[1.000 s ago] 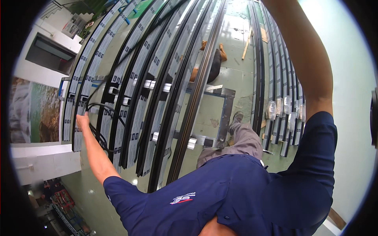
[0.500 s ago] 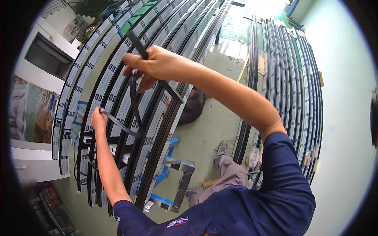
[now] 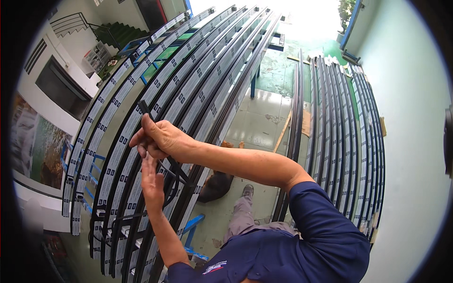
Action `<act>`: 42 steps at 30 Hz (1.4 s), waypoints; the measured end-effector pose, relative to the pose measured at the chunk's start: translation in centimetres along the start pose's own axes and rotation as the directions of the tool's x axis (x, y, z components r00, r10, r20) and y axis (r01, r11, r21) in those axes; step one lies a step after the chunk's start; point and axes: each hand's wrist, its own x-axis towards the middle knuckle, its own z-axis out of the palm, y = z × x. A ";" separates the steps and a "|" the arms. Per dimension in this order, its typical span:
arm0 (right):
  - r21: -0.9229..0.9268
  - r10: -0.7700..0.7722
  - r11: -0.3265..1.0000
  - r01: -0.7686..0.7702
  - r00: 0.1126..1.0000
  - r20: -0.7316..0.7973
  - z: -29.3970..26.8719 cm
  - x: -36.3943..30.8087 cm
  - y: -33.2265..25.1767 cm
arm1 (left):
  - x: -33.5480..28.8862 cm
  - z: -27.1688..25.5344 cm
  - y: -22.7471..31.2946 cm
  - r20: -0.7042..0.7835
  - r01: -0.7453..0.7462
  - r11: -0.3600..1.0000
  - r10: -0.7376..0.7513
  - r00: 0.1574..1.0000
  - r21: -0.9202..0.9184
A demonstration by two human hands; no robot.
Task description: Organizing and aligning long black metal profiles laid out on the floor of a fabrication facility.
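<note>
My right hand (image 3: 163, 138) is raised over the long profiles on the left, its fingers closed on a black rubber strip (image 3: 143, 106). One end of the strip sticks up past the thumb, and other lengths hang below the wrist in loops. Just beneath, my left hand (image 3: 153, 186) points upward with fingers stretched out, the fingertips close to or touching the right hand's fingers. I see no strip gripped in the left hand. Under both hands lie long dark profiles (image 3: 186, 96) with pale labelled film, side by side on blue stands.
More long profiles (image 3: 330, 141) lie along the right wall. A single dark profile (image 3: 293, 137) lies beside the walkway. Near my shoe, a dark shape with tan parts (image 3: 214, 186) rests on the floor, partly hidden. A blue stand (image 3: 193, 226) shows below the left profiles.
My left hand has let go of the strip and moved right, up against my right hand. The right hand has come lower, still holding the strip. My view has shifted.
</note>
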 end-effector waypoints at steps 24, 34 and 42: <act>-0.303 -0.437 0.899 0.316 0.681 -0.587 -69.7 -4.9 -33.5 | 53.5 23.6 -5.8 0.206 0.095 0.918 -0.185 0.961 0.384; -0.219 -0.296 0.954 0.203 0.732 -0.614 -97.8 7.4 -46.5 | 72.4 41.6 -5.5 -0.044 0.147 0.865 -0.143 0.989 0.479; -0.161 -0.217 0.975 0.155 0.836 -0.504 -117.0 20.8 -54.0 | 86.8 53.1 -9.1 -0.131 0.135 0.838 -0.077 0.988 0.528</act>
